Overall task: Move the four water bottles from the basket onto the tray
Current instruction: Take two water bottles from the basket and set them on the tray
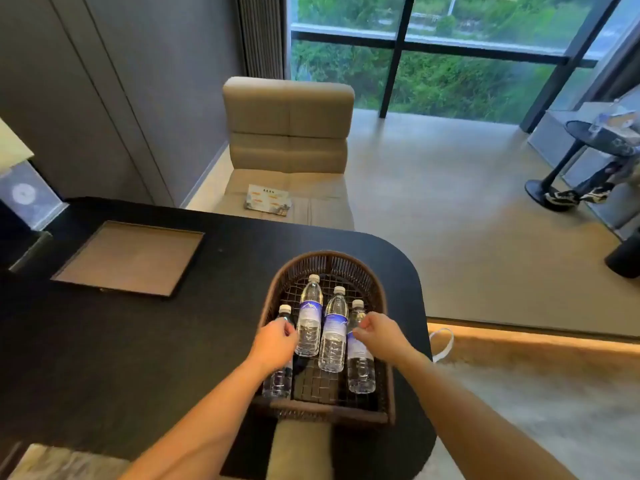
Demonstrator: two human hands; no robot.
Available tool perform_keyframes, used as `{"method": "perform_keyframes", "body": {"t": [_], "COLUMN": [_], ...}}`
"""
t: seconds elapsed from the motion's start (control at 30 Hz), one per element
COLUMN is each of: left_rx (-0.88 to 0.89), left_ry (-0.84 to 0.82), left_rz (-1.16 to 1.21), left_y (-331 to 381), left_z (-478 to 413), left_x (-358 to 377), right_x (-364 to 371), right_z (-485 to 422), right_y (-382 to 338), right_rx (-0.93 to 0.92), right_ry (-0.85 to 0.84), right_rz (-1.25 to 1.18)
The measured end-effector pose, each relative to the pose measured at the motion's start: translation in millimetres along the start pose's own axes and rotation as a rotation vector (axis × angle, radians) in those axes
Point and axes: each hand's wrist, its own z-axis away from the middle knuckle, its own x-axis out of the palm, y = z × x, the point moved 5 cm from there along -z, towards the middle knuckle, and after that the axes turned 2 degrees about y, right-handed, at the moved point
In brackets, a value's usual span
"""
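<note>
Reaching into wicker basket (377, 289), both hands on outer water bottles.
Left hand (273, 342) fingers curled around leftmost bottle (278, 379); right hand (379, 332) pinching rightmost bottle (360, 368).

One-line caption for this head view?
Both hands, left hand and right hand, reach the outer two of four water bottles lying in the basket; tray bare.

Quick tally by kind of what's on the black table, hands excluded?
Bottles: 4, at, all lying in the basket
Basket: 1
Tray: 1, nothing on it
Total: 6
The left hand and right hand are each on an outer bottle; grip closure is unclear.
</note>
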Motion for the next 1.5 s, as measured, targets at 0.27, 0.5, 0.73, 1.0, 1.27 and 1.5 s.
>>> {"method": "perform_keyframes", "body": {"t": [0.27, 0.5, 0.73, 1.0, 1.27, 1.5], "left_rx": [-0.030, -0.029, -0.054, 0.013, 0.190, 0.360], "left_ry": [-0.194, -0.275, -0.350, -0.349, -0.284, -0.148], "left_rz": [-0.064, -0.133, -0.115, 0.063, 0.110, 0.159], "left_y": [20.7, 25.0, 19.8, 16.6, 19.9, 19.8], "left_z": [-122.3, -184.5, -203.3, -184.9, -113.2, -47.4], "left_x": [21.5, 47.5, 51.4, 45.7, 14.0, -17.7], "right_x": [16.4, 39.6, 48.1, 46.3, 33.1, 40.3], "right_z": [-103.6, -156.3, -169.5, -145.5, -57.9, 23.9], "right_y": [-21.8, -10.4, -6.9, -6.2, -15.9, -44.2], "right_rx": [0.100, 0.234, 0.235, 0.203, 0.032, -0.080], "right_ry": [-0.058, -0.181, -0.182, -0.104, -0.012, 0.293], "right_rz": [0.067, 0.083, 0.144, -0.024, -0.228, -0.237]}}
